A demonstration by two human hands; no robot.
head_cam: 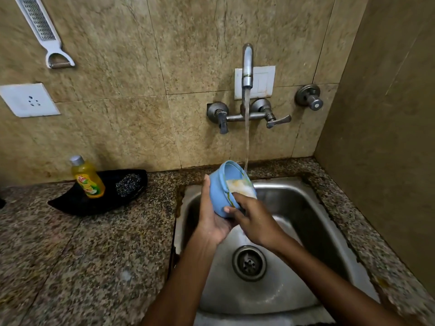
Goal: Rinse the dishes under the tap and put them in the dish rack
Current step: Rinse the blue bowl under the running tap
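Note:
A light blue bowl is held tilted over the steel sink, its mouth turned to the right with white and yellowish residue inside. My left hand cups the bowl from below and behind. My right hand grips the bowl's near rim, thumb on the outside. Water streams from the wall tap and falls just past the bowl's far rim. No dish rack is in view.
On the granite counter to the left lies a black tray with a yellow dish-soap bottle and a steel scrubber. The wall carries a socket, a hanging grater and a separate valve. The sink drain is uncovered.

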